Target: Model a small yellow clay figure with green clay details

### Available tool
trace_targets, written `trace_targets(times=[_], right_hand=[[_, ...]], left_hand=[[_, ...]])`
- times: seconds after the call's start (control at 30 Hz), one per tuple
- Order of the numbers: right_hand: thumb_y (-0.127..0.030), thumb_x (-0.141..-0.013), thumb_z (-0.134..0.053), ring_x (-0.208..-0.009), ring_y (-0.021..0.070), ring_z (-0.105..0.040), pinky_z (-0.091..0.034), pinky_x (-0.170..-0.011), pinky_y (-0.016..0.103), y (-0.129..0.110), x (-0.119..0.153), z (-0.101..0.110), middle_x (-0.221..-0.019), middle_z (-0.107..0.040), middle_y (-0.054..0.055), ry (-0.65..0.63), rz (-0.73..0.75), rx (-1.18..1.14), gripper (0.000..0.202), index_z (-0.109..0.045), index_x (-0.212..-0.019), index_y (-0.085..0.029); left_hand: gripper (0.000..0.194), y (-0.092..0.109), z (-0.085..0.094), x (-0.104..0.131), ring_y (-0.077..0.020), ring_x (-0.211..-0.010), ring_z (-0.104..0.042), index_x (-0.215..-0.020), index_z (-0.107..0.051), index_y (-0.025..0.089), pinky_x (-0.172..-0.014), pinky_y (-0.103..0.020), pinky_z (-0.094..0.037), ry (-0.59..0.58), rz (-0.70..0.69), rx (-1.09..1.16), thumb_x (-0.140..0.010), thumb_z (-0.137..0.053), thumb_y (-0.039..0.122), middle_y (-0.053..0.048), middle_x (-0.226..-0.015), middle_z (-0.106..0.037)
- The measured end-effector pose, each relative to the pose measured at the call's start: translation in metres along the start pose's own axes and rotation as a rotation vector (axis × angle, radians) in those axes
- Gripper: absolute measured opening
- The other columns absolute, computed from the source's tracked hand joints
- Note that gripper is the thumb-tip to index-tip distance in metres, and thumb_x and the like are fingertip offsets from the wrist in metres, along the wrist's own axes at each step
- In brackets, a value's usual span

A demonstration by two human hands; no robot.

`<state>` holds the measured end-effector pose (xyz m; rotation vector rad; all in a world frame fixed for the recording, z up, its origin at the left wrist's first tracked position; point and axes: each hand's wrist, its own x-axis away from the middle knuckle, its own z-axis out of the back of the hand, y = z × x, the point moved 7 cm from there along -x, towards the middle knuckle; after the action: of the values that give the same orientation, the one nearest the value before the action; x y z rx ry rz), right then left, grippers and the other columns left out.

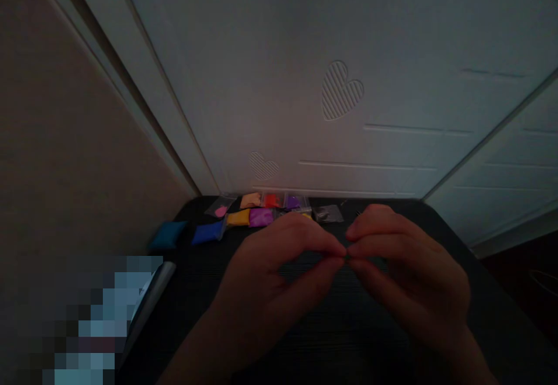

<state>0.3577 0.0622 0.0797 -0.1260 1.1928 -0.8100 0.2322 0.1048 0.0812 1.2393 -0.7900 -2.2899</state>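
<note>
My left hand (283,274) and my right hand (405,268) meet fingertip to fingertip above the dark table (196,315). Thumb and index finger of each hand are pinched together. Whatever lies between the tips is too small and dark to make out. Beyond my left hand lie small packets: a blue one (208,232), a yellow-orange one (238,218), a magenta one (261,217), a red one (272,200) and a purple one (293,202).
A teal packet (168,235) lies at the table's left edge, above a propped device (150,303) that is partly pixelated. A pink piece in a clear bag (221,211) and a clear packet (328,214) sit near the white panel (261,111) with embossed hearts.
</note>
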Motion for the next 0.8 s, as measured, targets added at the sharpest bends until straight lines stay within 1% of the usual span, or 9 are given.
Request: trace_targets(times=[0.13,0.27,0.4,0.57,0.8], right_hand=[[-0.007,-0.069,-0.061,-0.083,0.0186,-0.056,-0.045,-0.077,0.038,0.0003,-0.0002,-0.0005,-0.087,-0.061,0.003,-0.007,-0.011,-0.007,0.024,-0.061,-0.089,-0.021],[-0.007,-0.069,-0.061,-0.083,0.0189,-0.056,-0.046,-0.075,0.037,0.0019,-0.0002,-0.0006,-0.088,-0.061,0.003,-0.002,-0.012,-0.016,0.025,-0.061,-0.089,-0.022],[-0.008,-0.069,-0.061,-0.083,0.0189,-0.056,-0.045,-0.076,0.038,0.0027,-0.0003,-0.0002,-0.088,-0.061,0.003,0.002,-0.009,-0.011,0.025,-0.061,-0.089,-0.022],[-0.005,-0.067,-0.061,-0.084,0.0185,-0.055,-0.046,-0.074,0.036,0.0027,-0.0003,-0.0007,-0.088,-0.060,0.004,-0.014,-0.009,-0.030,0.026,-0.061,-0.089,-0.019],[-0.003,-0.067,-0.061,-0.084,0.0182,-0.055,-0.045,-0.074,0.036,0.0023,-0.0002,-0.0013,-0.089,-0.060,0.004,-0.039,-0.008,-0.053,0.026,-0.061,-0.089,-0.018]], left_hand=[[0.013,0.0003,0.0005,-0.0001,-0.0123,-0.071,-0.058,-0.082,-0.058,0.020,-0.062,-0.024,-0.048,-0.009,-0.002,0.000,-0.074,-0.056,0.010,-0.001,-0.075,-0.062],[0.014,-0.0008,0.0003,0.0017,-0.0139,-0.074,-0.059,-0.084,-0.058,0.021,-0.065,-0.026,-0.048,0.006,-0.009,-0.025,-0.073,-0.057,0.012,-0.002,-0.077,-0.063],[0.015,-0.0022,-0.0004,0.0021,-0.0146,-0.077,-0.059,-0.084,-0.058,0.022,-0.067,-0.027,-0.049,0.011,-0.012,-0.035,-0.073,-0.059,0.013,-0.002,-0.079,-0.064],[0.014,-0.0008,-0.0004,0.0010,-0.0130,-0.074,-0.058,-0.082,-0.058,0.020,-0.065,-0.026,-0.048,-0.006,-0.021,-0.013,-0.073,-0.058,0.010,-0.001,-0.077,-0.062],[0.017,-0.0025,-0.0019,0.0011,-0.0119,-0.075,-0.056,-0.083,-0.057,0.021,-0.068,-0.025,-0.046,-0.027,-0.021,0.014,-0.073,-0.057,0.008,0.000,-0.077,-0.060]])
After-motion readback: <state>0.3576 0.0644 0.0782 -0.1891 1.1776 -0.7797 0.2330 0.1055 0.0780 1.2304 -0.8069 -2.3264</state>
